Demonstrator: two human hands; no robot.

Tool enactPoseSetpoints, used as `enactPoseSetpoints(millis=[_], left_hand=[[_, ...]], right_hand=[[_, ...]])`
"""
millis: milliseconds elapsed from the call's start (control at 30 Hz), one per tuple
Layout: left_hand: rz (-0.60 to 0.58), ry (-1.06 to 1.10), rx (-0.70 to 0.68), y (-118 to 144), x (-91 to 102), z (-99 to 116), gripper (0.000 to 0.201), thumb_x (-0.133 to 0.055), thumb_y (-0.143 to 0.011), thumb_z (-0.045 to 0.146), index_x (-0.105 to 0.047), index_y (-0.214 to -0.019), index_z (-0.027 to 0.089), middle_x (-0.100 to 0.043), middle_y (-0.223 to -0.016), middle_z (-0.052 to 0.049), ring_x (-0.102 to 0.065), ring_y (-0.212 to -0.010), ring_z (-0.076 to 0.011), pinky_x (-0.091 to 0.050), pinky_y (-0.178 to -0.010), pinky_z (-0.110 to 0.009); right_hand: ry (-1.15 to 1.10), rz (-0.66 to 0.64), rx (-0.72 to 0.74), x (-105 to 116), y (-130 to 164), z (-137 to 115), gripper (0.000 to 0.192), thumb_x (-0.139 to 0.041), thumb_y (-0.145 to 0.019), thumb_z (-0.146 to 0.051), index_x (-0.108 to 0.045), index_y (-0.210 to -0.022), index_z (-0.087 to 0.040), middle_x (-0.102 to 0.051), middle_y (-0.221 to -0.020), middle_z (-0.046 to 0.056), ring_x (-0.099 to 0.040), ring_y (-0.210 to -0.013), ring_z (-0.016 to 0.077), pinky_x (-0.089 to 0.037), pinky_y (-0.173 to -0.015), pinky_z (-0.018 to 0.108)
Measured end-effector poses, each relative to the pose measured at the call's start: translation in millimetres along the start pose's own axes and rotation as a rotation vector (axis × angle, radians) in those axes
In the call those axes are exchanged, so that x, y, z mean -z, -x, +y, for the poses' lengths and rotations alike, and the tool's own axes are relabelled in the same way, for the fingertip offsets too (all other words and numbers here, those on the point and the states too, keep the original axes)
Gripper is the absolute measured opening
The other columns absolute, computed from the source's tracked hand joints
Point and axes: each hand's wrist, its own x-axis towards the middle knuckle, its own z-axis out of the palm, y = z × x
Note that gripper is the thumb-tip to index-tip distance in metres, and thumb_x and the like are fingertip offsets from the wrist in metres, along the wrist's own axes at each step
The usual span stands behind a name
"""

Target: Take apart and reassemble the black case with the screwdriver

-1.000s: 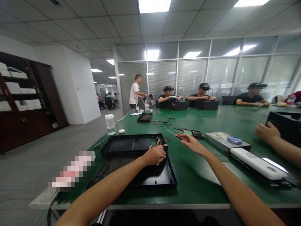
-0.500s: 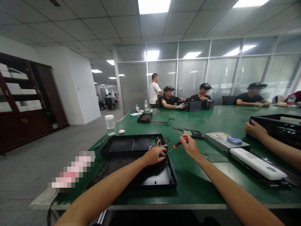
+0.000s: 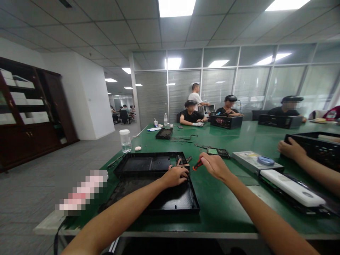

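Observation:
A black plastic case point(image 3: 175, 202) lies in front of me on the green table, its two shallow halves side by side. My left hand point(image 3: 175, 177) rests over its right part with the fingers curled; what they grip, if anything, is hidden. Just behind those fingers, flat ribbon cables point(image 3: 181, 163) loop over the case. My right hand point(image 3: 215, 165) is closed round the handle of a red and black screwdriver point(image 3: 197, 164), which points down and left toward the left hand. Its shaft is too blurred to make out.
Right of me are a grey box point(image 3: 245, 161) with a blue ring point(image 3: 265, 160), a white device point(image 3: 292, 187), and a co-worker's hand point(image 3: 292, 149) on a black case point(image 3: 316, 150). A lidded jar point(image 3: 125, 141) stands left. Behind are a circuit board point(image 3: 218, 152) and loose strips point(image 3: 186, 139).
The screwdriver has drawn back from my left fingers and turned in my right hand. Across the table, the standing person has moved right, and a black box now stands before the far-right person.

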Motion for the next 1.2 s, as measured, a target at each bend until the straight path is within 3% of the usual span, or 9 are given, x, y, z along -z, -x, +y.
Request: enactPoseSetpoints(millis=[100, 233, 400, 500, 800, 933, 1033, 1100, 1200], left_hand=[[-0.009, -0.014, 0.005, 1.2, 2.1, 2.1, 0.027, -0.057, -0.074, 0.015, -0.053, -0.100, 0.017, -0.065, -0.092, -0.002, -0.055, -0.099, -0.0157, -0.037, -0.089, -0.026], [-0.010, -0.033, 0.022, 2.0, 1.4, 2.6, 0.024, -0.057, -0.075, 0.016, -0.054, -0.099, 0.018, -0.065, -0.092, -0.002, -0.055, -0.098, -0.0165, -0.037, -0.088, -0.028], [0.016, -0.043, 0.029, 2.5, -1.5, 0.9, 0.026, -0.057, -0.074, 0.015, -0.054, -0.100, 0.018, -0.065, -0.092, -0.002, -0.055, -0.097, -0.0171, -0.038, -0.086, -0.029], [0.015, -0.041, 0.020, 2.9, -0.7, 1.7, 0.027, -0.057, -0.074, 0.015, -0.054, -0.100, 0.018, -0.065, -0.091, -0.001, -0.055, -0.097, -0.0169, -0.037, -0.086, -0.028], [0.012, -0.032, 0.026, 3.9, 3.0, 5.4, 0.025, -0.056, -0.075, 0.014, -0.054, -0.100, 0.018, -0.065, -0.091, -0.002, -0.054, -0.098, -0.0170, -0.036, -0.088, -0.028], [0.003, -0.026, 0.015, 4.1, 4.6, 6.3, 0.024, -0.056, -0.075, 0.016, -0.054, -0.099, 0.017, -0.064, -0.092, -0.002, -0.054, -0.098, -0.0165, -0.036, -0.089, -0.028], [0.004, -0.037, 0.018, 4.9, 5.5, 7.6, 0.029, -0.056, -0.076, 0.017, -0.052, -0.104, 0.017, -0.064, -0.094, -0.003, -0.053, -0.100, -0.0171, -0.035, -0.090, -0.029], [0.007, -0.044, 0.003, 5.6, 6.0, 8.8, 0.035, -0.054, -0.078, 0.017, -0.048, -0.112, 0.018, -0.063, -0.095, -0.003, -0.051, -0.103, -0.0172, -0.035, -0.091, -0.031], [0.015, -0.072, -0.039, 5.8, 7.1, 10.8, 0.038, -0.049, -0.080, 0.015, -0.043, -0.118, 0.018, -0.063, -0.095, -0.004, -0.050, -0.104, -0.0164, -0.035, -0.091, -0.031]], right_hand=[[0.084, -0.141, 0.038, 20.8, -14.7, -17.4, 0.032, -0.032, -0.087, -0.039, -0.055, -0.099, -0.020, -0.065, -0.078, 0.006, -0.059, -0.069, 0.0177, -0.035, -0.063, 0.025], [0.282, -0.258, -0.028, 32.9, -34.7, -33.0, 0.049, -0.030, -0.084, -0.056, -0.061, -0.078, -0.019, -0.065, -0.073, 0.011, -0.060, -0.073, 0.0229, -0.036, -0.066, 0.030], [0.286, -0.282, 0.002, 31.1, -49.3, -42.9, 0.047, -0.027, -0.087, -0.052, -0.055, -0.098, -0.016, -0.066, -0.077, 0.013, -0.061, -0.070, 0.0238, -0.036, -0.064, 0.031], [0.319, -0.282, 0.016, 29.5, -54.0, -44.4, 0.051, -0.026, -0.086, -0.056, -0.058, -0.087, -0.016, -0.066, -0.077, 0.014, -0.061, -0.072, 0.0254, -0.036, -0.063, 0.031], [0.221, -0.251, 0.067, 29.8, -51.2, -41.2, 0.045, -0.033, -0.083, -0.057, -0.058, -0.078, -0.019, -0.064, -0.068, 0.009, -0.058, -0.064, 0.0207, -0.033, -0.058, 0.027], [0.086, -0.189, 0.110, 19.7, -41.5, -25.7, 0.029, -0.042, -0.082, -0.044, -0.057, -0.077, -0.020, -0.061, -0.065, 0.003, -0.055, -0.060, 0.0165, -0.031, -0.056, 0.025], [-0.168, -0.059, 0.023, -1.3, -25.0, 3.5, 0.027, -0.042, -0.081, -0.041, -0.055, -0.070, -0.019, -0.058, -0.063, 0.001, -0.052, -0.059, 0.0149, -0.034, -0.057, 0.025], [-0.445, 0.047, -0.141, -20.6, -11.2, 28.3, 0.029, -0.041, -0.080, -0.042, -0.051, -0.065, -0.019, -0.053, -0.057, -0.001, -0.049, -0.052, 0.0132, -0.035, -0.052, 0.025], [-0.896, 0.212, -0.499, -48.9, 4.7, 61.2, 0.029, -0.039, -0.078, -0.046, -0.046, -0.065, -0.021, -0.032, -0.040, -0.008, -0.031, -0.033, 0.0099, -0.026, -0.035, 0.023]])
